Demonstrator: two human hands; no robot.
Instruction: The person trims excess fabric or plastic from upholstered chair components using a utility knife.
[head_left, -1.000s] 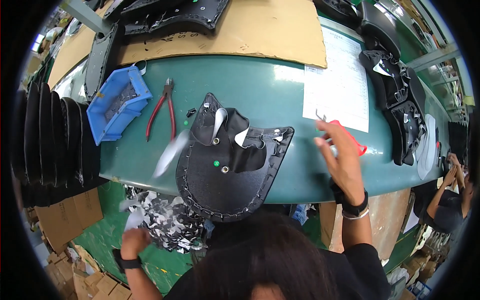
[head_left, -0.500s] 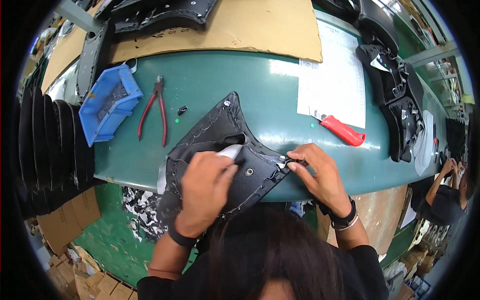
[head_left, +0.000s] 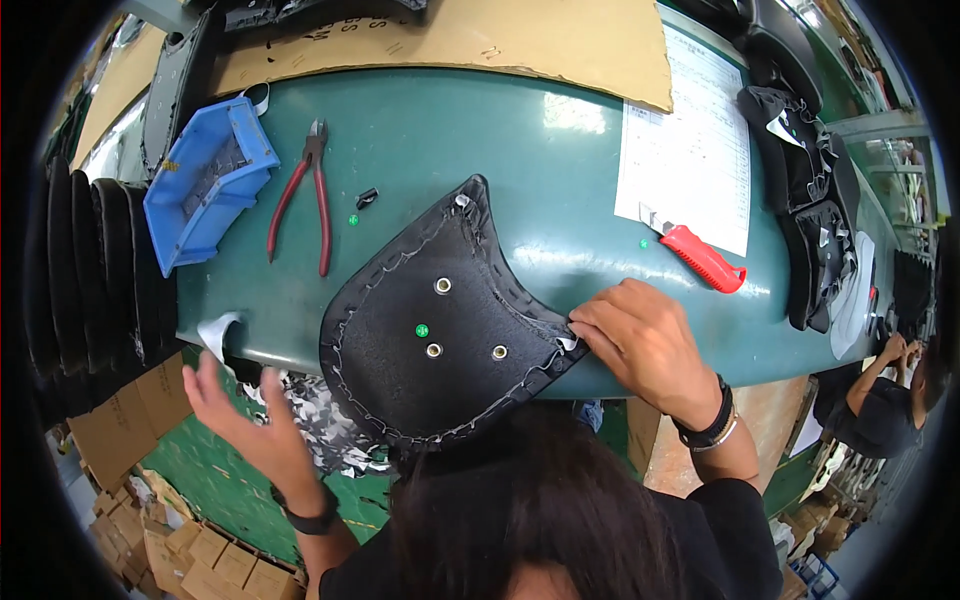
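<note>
The right hand (head_left: 640, 340), right of centre, pinches one corner of a black panel (head_left: 458, 322) lying mid-frame on the green bench (head_left: 450, 120). At lower left, the left hand (head_left: 245, 425) is spread wide, just below a pale strip (head_left: 216, 330). Red-handled pliers (head_left: 314, 157) lie upper left; a red cutter (head_left: 700, 258) lies at right.

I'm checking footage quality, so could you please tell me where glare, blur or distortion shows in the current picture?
Head view: glare on the green table, left of the white sheet; left hand slightly blurred; table's front edge apparently bowed by the fisheye, black at the corners.
</note>
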